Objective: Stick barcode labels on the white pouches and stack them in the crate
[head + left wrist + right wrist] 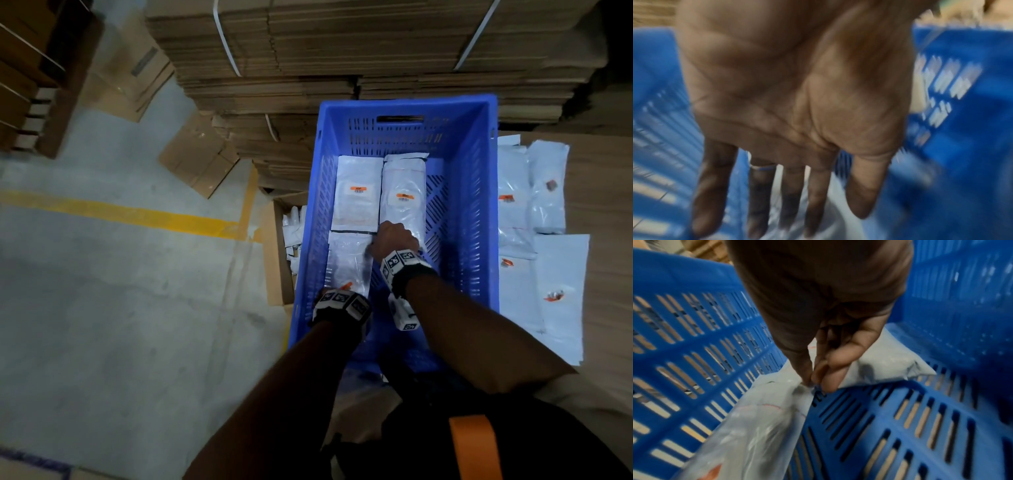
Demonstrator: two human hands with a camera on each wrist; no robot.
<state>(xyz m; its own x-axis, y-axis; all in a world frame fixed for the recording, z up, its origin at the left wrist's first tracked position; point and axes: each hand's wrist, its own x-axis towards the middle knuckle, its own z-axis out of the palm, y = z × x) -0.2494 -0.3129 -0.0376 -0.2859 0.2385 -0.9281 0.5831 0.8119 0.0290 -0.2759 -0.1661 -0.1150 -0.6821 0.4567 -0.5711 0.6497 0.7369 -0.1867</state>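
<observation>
Your right hand [824, 369]: fingers and thumb pinch the far corner of the near-left white pouch [349, 263] on the floor of the blue crate [476, 192].
Your left hand [797, 97]: flat, fingers straight and spread over that pouch's near end, gripping nothing.
Other pouches: two labelled pouches [358, 192] lie side by side at the crate's far end; more pouches [544, 205] lie on cardboard right of it.

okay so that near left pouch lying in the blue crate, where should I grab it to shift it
Probably at the near left pouch's far right corner, from above: it lies flat on the crate floor, with bare floor beside that edge. The right hand fingers already pinch there.
</observation>
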